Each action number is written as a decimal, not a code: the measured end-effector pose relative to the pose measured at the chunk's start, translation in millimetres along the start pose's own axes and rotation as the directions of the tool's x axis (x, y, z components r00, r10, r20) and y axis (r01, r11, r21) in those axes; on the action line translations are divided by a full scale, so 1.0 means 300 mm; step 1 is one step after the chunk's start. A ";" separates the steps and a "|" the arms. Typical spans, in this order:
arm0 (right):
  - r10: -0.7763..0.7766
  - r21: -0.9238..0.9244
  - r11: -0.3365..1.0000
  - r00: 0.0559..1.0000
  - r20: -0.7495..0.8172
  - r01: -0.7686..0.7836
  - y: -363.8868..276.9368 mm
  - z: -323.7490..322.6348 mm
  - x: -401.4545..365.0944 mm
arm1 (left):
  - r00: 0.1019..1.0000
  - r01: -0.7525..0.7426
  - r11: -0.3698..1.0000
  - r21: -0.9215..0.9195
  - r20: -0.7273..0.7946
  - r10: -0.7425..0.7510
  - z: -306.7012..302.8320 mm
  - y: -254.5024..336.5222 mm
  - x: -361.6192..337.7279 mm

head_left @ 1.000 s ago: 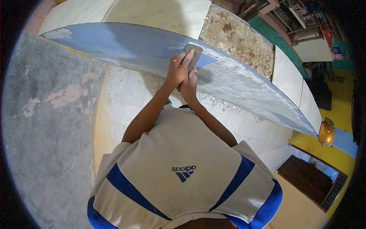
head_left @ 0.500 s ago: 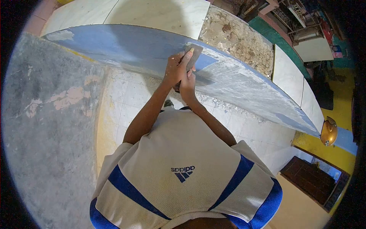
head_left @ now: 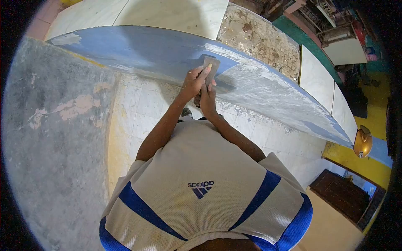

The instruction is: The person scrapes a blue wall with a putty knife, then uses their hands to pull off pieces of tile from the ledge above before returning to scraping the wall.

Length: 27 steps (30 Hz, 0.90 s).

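Both my hands are on a flat, wide-bladed scraper (head_left: 214, 62), its blade held up against the blue-painted wall face (head_left: 167, 48). My left hand (head_left: 193, 83) presses the blade from the left, thumb lying along it. Just below, my right hand (head_left: 207, 100) is closed round the lower part; the dark handle is mostly hidden by my hands. To the right of the blade, the paint is scraped to a pale, streaked surface (head_left: 268, 92).
Marble-like tiles (head_left: 167, 12) cap the wall, with a rough bare patch (head_left: 259, 39) between them. A grey patchy wall (head_left: 58, 138) stands at left. White tiled floor (head_left: 138, 100) lies below. A gold helmet (head_left: 362, 141) is at far right.
The scraper and both hands have shifted slightly down the wall face, towards my body, from near its top edge. The hands keep their hold.
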State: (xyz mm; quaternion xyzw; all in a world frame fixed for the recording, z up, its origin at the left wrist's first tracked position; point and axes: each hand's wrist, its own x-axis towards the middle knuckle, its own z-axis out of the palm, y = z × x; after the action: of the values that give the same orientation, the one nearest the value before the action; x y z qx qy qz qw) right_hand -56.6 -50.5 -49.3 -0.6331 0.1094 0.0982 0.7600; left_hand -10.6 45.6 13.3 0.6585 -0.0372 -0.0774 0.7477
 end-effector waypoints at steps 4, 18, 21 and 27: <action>0.049 0.008 0.999 0.999 0.020 -0.049 -0.070 0.006 0.013 | 1.000 0.020 1.000 -0.012 -0.004 -0.020 0.005 0.025 0.040; 0.026 -0.205 0.978 0.999 -0.021 -0.029 -0.073 -0.033 0.037 | 1.000 0.027 0.981 -0.192 0.009 -0.025 0.015 -0.023 0.063; 0.021 -0.214 0.977 0.999 -0.029 -0.027 -0.050 -0.032 0.054 | 1.000 0.010 0.986 -0.167 0.006 -0.009 0.006 -0.016 0.067; -0.214 -0.153 0.962 0.974 0.077 0.224 -0.154 0.043 0.100 | 0.991 -0.107 0.994 -0.013 -0.085 0.105 -0.046 0.053 0.101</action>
State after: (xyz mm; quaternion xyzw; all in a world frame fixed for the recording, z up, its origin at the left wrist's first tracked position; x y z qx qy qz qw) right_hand -14.0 -45.7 -12.2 -0.6974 0.0075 0.0408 0.7155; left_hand 22.6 56.0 25.8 0.6515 -0.0400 -0.0100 0.7575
